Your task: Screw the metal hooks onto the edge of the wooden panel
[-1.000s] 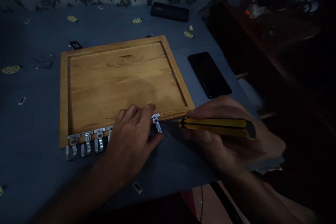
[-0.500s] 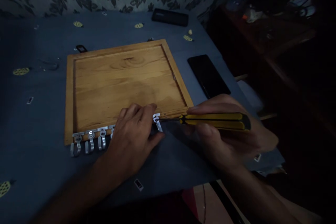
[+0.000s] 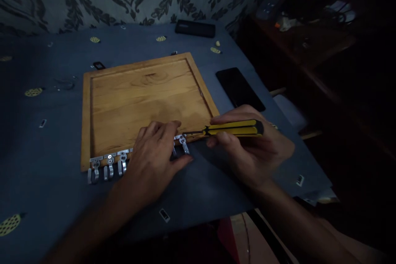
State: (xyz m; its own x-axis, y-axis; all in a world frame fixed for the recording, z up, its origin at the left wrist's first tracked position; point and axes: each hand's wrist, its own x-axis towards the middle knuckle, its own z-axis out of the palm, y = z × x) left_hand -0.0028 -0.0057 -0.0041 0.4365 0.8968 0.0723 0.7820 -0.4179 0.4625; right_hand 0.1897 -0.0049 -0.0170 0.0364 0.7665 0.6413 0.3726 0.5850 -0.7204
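Observation:
A framed wooden board lies on the table, with silver metal hooks along its near edge. My left hand rests over that edge, fingers curled on the wood and thumb below the rim, holding the board and covering some of the hooks. Wrapped in my right hand is a yellow-and-black screwdriver, its shaft pointing left. The screwdriver's tip is at the rightmost hook, beside my left index finger. Whether it sits in a screw, I cannot tell.
A dark phone lies right of the board, and a black case-like object sits near the wall. Small hangers stick out from the board's far edge. A blue patterned cloth covers the table; dark furniture stands at right.
The view has shifted slightly. My right hand has brought the screwdriver's tip left, from the hook's right side to its top. My left hand stays on the board.

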